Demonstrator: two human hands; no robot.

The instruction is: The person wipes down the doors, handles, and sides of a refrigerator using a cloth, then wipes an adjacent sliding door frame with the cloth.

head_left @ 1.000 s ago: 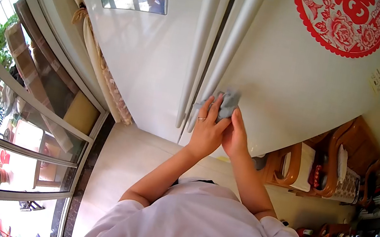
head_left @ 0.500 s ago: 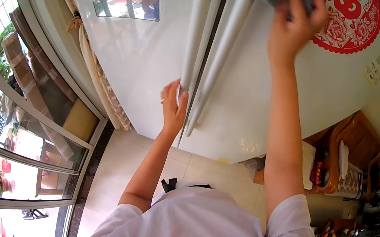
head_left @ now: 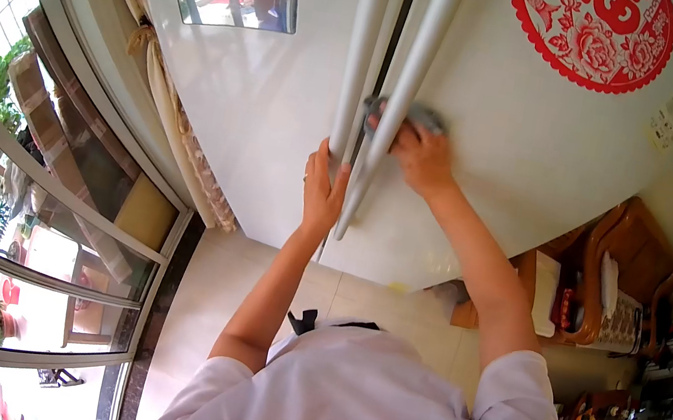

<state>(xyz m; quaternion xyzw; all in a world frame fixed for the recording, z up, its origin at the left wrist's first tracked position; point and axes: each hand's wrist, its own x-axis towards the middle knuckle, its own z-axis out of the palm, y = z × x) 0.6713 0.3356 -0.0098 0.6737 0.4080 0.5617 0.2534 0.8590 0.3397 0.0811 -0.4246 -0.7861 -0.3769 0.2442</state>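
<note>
White fridge doors [head_left: 479,207] fill the space ahead, above a pale tiled floor [head_left: 208,286], with a red round sticker [head_left: 593,35] high on the right-hand door. The right arm reaches up and inward, elbow bent; its right hand [head_left: 423,158] holds a grey cloth [head_left: 428,119] at the right handle [head_left: 421,55], fingers passing behind the bar, with cloth showing on both sides. Lower down, the left forearm rises almost straight, and the left hand [head_left: 323,194] touches the left handle [head_left: 361,45] near its bottom end, fingers upward, thumb apart; how tightly it grips, I cannot tell.
</note>
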